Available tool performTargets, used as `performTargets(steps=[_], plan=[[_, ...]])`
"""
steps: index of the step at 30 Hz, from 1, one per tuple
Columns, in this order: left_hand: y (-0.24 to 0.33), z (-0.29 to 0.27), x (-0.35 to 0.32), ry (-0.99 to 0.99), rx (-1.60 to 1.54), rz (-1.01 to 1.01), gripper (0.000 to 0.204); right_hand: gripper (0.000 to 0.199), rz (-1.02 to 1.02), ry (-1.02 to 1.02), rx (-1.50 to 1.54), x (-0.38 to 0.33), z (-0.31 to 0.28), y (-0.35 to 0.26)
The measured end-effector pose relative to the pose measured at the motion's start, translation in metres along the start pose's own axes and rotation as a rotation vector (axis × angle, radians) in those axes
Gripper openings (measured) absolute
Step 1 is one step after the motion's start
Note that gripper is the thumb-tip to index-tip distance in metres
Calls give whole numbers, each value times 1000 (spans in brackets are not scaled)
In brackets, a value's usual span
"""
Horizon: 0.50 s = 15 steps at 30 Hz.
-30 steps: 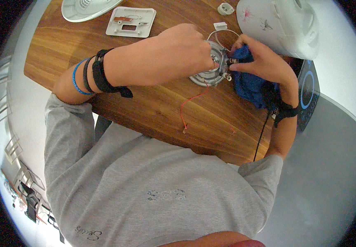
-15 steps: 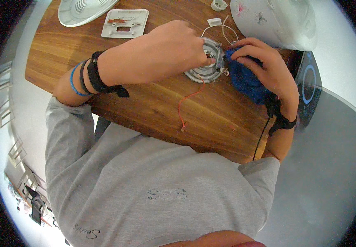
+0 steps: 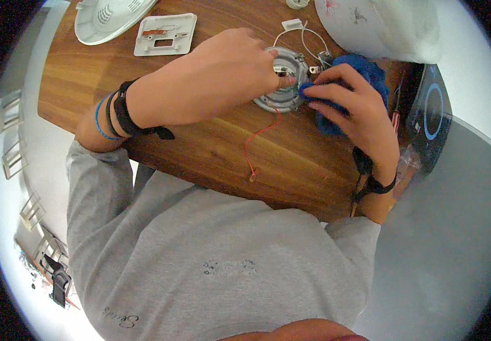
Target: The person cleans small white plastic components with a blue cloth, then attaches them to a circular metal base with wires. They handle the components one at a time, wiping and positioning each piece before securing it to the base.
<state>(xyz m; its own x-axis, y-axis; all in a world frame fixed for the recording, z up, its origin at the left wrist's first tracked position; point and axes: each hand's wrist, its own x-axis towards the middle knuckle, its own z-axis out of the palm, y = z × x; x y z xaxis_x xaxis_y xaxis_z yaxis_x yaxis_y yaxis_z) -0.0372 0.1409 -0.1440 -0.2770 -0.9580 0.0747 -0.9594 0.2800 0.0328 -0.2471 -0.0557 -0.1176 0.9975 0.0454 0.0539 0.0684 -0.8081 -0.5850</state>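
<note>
My left hand (image 3: 225, 77) is closed on a round grey metal plate (image 3: 295, 59) with ridged rings, its fingers over the middle and far-left rim. The plate rests on the wooden table. In my right hand (image 3: 356, 108) is a bunched blue cloth (image 3: 365, 69); its pinched tip touches the plate's right edge. A thin red wire (image 3: 248, 149) trails from the plate toward me. Behind the plate, a white wire (image 3: 313, 35) loops beside a small white connector (image 3: 292, 24). My left fingers partly hide the plate's centre.
At the back left are a white vented cover (image 3: 112, 20) and a square white plastic panel (image 3: 166, 35). A large white flowered housing (image 3: 382, 28) stands back right. Past my right hand are a red-handled screwdriver (image 3: 395, 120) and a dark panel with a blue ring (image 3: 434, 108).
My right hand has shifted slightly down and left, bringing the cloth's tip onto the plate's edge. The cloth's bulk now lies behind the hand. My left hand keeps its grip.
</note>
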Motion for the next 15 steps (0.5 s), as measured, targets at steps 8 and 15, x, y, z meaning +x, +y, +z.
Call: performTargets(steps=[8, 15], plan=[[0, -15, 3, -84, 1, -36, 54, 31, 4, -65, -141, 3, -6, 10], [2, -5, 3, -132, 63, -28, 56, 26, -71, 65, -236, 1, 13, 17]])
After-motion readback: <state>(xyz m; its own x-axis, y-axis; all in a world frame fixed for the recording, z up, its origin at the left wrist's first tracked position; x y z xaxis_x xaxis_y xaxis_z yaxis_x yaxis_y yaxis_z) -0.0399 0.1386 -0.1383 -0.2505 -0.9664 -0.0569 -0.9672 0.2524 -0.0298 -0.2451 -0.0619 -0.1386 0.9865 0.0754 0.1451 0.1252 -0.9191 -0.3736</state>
